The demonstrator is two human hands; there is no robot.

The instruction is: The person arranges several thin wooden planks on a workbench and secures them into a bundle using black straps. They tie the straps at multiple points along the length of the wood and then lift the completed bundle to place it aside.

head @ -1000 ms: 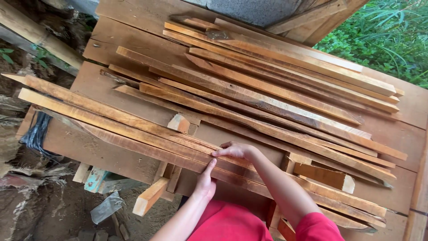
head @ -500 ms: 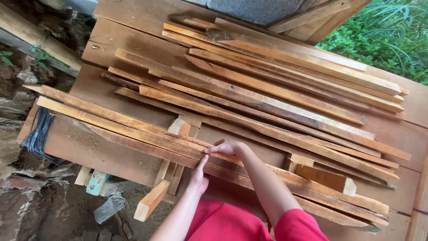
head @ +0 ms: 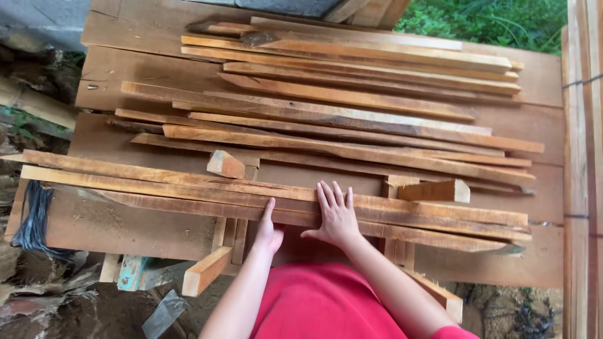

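1. Head view is showing the right hand point(head: 336, 216) lying flat, fingers spread and released, palm down on the nearest long wooden strips point(head: 276, 194) at the front of the pile.
2. The left hand point(head: 268, 231) is pressing edge-on against the near side of the same strips, fingers straight and together, gripping nothing.
3. Those strips are lying across the front of a broad plank platform point(head: 125, 223), running left to right, just ahead of the person's red shirt point(head: 320, 304).
4. A short wood block point(head: 225, 164) is sitting tilted on the strips to the left of the hands, and a second block point(head: 434, 191) is resting to the right.
5. More long strips point(head: 352, 94) are lying stacked farther back, well apart from both hands.
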